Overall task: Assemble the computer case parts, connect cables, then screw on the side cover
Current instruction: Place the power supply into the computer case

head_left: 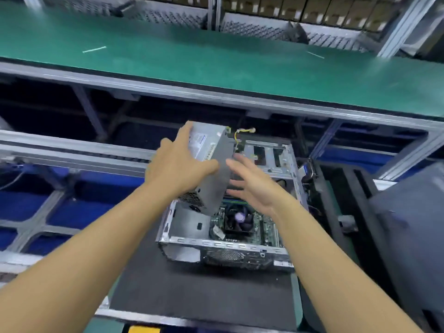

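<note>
Spanning the upper field, the green conveyor belt (216, 56) runs out of frame at both sides; the shelving beyond it is too blurred to read. Below it, a black foam mat (192, 296) carries the open computer case (225, 243), which lies with its motherboard facing up; my forearms cover parts of the mat. The power supply unit (216, 164) is held tilted above the case, its lower end over the bare bay on my left and not seated. My left hand (177, 169) lies against its labelled face, fingers straight and close together, thumb stretched across the plain grey side. My right hand (254, 186) is at that grey side, fingers straight and spread but smeared by motion, so I cannot tell whether they touch the metal. The CPU cooler fan (240, 217) shows beneath the unit, partly covered by it. A yellow cable (236, 135) with a pale connector sticks out from the unit's far end.
</note>
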